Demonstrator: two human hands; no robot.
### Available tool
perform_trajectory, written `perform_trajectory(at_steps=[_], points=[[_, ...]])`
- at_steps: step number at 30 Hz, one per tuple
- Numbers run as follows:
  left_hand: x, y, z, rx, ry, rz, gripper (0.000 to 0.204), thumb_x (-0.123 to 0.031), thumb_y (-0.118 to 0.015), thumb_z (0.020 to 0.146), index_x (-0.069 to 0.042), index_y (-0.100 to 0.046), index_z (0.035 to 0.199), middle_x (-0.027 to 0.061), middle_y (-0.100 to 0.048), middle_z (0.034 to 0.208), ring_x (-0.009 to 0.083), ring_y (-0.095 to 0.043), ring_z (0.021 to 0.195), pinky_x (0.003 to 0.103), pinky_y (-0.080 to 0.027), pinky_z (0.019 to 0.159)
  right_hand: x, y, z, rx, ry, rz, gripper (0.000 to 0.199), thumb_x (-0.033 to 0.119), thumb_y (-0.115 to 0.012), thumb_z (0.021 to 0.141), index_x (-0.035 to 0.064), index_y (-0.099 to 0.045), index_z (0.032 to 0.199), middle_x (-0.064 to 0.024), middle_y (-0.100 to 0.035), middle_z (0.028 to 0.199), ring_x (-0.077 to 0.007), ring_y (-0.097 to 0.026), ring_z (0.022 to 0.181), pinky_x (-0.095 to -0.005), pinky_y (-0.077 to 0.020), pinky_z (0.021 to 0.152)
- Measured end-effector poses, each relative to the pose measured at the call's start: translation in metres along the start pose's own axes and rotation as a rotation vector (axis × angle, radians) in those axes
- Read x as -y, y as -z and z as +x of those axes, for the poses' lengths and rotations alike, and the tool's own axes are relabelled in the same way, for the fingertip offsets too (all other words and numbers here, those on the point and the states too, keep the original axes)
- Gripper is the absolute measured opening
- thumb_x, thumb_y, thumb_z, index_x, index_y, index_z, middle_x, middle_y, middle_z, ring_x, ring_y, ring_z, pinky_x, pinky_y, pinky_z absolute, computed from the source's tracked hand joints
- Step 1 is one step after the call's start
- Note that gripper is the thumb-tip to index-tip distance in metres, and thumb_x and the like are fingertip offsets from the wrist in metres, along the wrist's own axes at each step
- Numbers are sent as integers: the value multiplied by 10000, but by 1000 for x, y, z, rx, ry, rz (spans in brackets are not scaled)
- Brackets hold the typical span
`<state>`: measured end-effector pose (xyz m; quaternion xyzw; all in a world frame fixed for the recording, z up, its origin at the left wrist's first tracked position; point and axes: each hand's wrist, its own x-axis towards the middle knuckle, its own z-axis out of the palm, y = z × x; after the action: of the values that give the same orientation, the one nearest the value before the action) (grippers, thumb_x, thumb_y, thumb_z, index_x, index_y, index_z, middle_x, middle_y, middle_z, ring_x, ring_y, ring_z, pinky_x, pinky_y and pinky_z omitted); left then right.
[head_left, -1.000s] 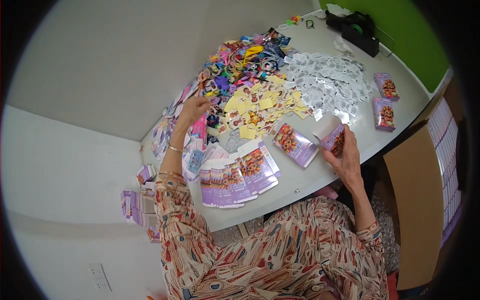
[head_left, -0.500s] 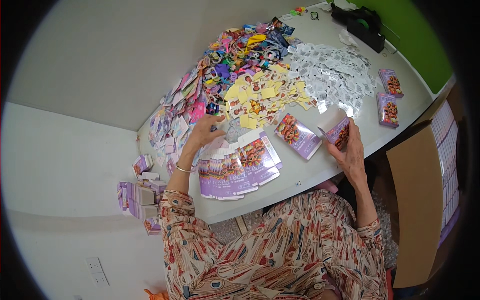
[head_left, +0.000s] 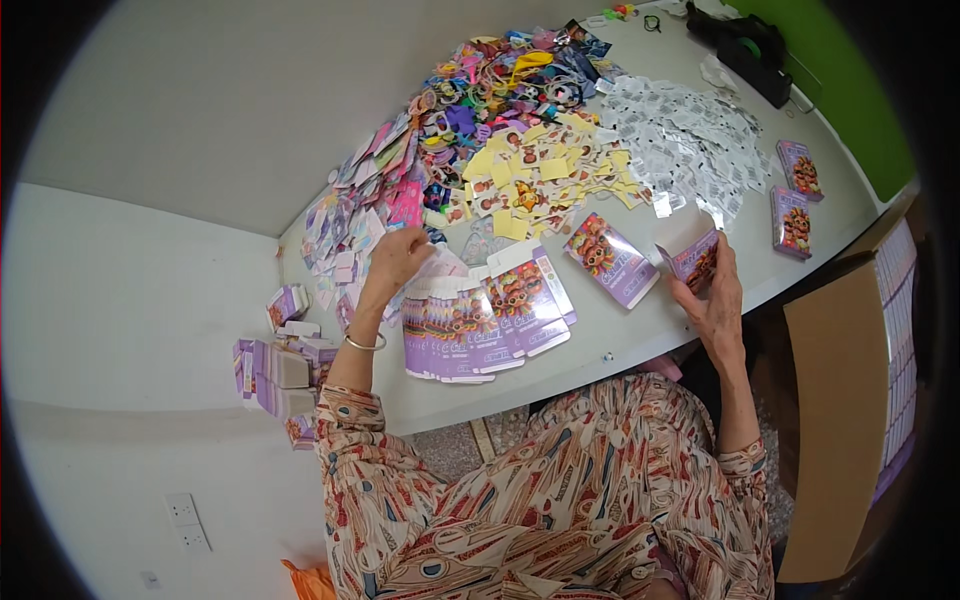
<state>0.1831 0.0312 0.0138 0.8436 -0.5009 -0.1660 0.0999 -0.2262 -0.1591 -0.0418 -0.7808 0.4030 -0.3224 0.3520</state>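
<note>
Near the front edge of the grey table [head_left: 640, 330], the right hand [head_left: 712, 300] holds a small purple printed carton [head_left: 690, 262]. The left hand [head_left: 395, 262], fingers curled, rests on the fanned stack of flat purple cartons [head_left: 480, 320]; bare tabletop lies between them.

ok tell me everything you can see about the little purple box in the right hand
The small purple cardboard box is printed with a colourful cartoon picture on its face. It looks partly folded up, with one end flap seemingly open, and is held tilted just above the grey table near its front edge. The right hand grips it from below, fingers wrapped along its right side. A flat purple carton lies just to its left.
</note>
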Motion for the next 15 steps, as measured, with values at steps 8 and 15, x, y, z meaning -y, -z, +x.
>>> perform_trajectory(at_steps=[8, 15], points=[[13, -40, -16, -211, -88, 15, 380, -282, -782, 689, -77, -646, 978, 146, -581, 1041, 322, -544, 962, 387, -434, 855, -4, 0, 2, -17, 22, -45, 770, 227, -734, 756, -38, -349, 1368, -214, -562, 1165, -327, -583, 1018, -376, -468, 878], [25, -47, 10, -147, -121, 86, 270, -223, -763, 681, -66, -657, 874, 129, -594, 998, 290, -551, 924, 352, -431, 844, -3, 0, 3, -2, -5, -12, 774, 228, -734, 757, -52, -345, 1365, -219, -558, 1173, -326, -585, 1014, -376, -470, 871]])
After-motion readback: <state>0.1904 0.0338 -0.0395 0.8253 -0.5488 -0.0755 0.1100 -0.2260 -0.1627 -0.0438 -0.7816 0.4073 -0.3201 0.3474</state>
